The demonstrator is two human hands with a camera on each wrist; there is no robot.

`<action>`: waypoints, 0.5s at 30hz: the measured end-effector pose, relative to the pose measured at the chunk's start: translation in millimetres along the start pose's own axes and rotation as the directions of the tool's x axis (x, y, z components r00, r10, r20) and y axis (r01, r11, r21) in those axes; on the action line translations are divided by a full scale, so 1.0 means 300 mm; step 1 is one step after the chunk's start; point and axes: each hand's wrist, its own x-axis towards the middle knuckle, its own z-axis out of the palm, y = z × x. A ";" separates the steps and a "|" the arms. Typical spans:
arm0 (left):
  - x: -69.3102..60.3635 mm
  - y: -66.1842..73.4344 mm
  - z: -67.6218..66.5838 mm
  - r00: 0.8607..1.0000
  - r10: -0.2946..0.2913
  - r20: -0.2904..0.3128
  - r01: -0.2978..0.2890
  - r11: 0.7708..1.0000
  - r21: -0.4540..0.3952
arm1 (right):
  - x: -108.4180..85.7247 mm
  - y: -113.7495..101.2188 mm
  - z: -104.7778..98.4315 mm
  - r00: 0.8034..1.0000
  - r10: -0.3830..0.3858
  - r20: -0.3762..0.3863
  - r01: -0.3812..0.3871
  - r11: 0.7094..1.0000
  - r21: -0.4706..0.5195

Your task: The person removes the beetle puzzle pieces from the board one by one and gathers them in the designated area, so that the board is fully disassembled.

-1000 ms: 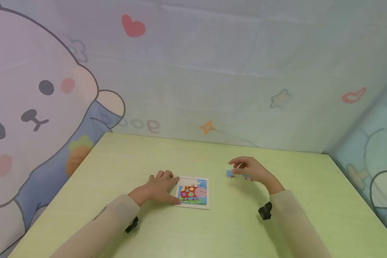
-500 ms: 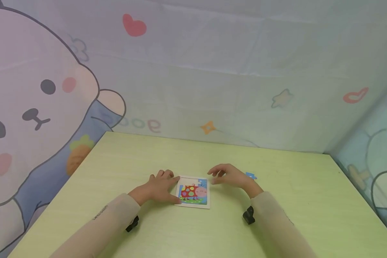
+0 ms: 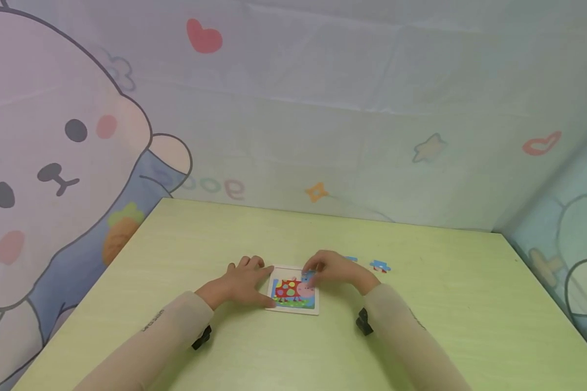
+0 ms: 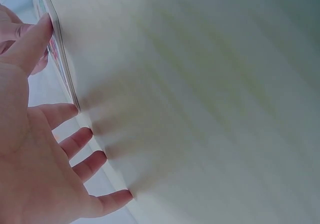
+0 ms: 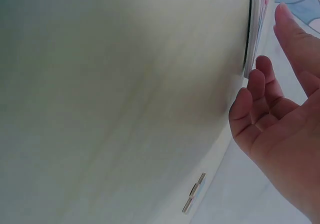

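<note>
A small square jigsaw puzzle (image 3: 293, 290) in a white frame lies on the table, picturing a red spotted animal with a pink face. My left hand (image 3: 239, 285) rests at its left edge, thumb and index finger spread along the frame, the other fingertips on the table. Over the puzzle's upper right corner is my right hand (image 3: 335, 269), its fingertips at the blue part there. In the right wrist view the fingers are loosely bent and no loose piece shows between them. The spot beneath these fingertips is partly hidden.
Behind the right hand lie two loose blue jigsaw pieces, one (image 3: 380, 265) in plain sight and the other (image 3: 351, 259) partly hidden. A printed cloth backdrop (image 3: 323, 108) hangs along the table's (image 3: 215, 233) far edge.
My right hand has moved left from beside the loose pieces to the puzzle's upper right corner, uncovering those pieces. The left hand has stayed at the frame's left edge.
</note>
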 end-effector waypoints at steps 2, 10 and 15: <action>0.001 -0.001 0.002 1.000 0.000 -0.001 0.000 1.000 0.002 | 0.008 -0.002 0.004 1.000 0.020 0.008 -0.020 1.000 -0.022; 0.004 -0.004 0.004 1.000 -0.003 -0.002 0.003 1.000 -0.003 | 0.027 -0.016 0.011 0.998 0.009 0.057 -0.004 0.997 -0.078; 0.005 -0.006 0.006 1.000 0.001 -0.004 -0.001 1.000 0.003 | 0.037 -0.020 0.018 0.997 0.023 0.074 -0.014 0.993 -0.118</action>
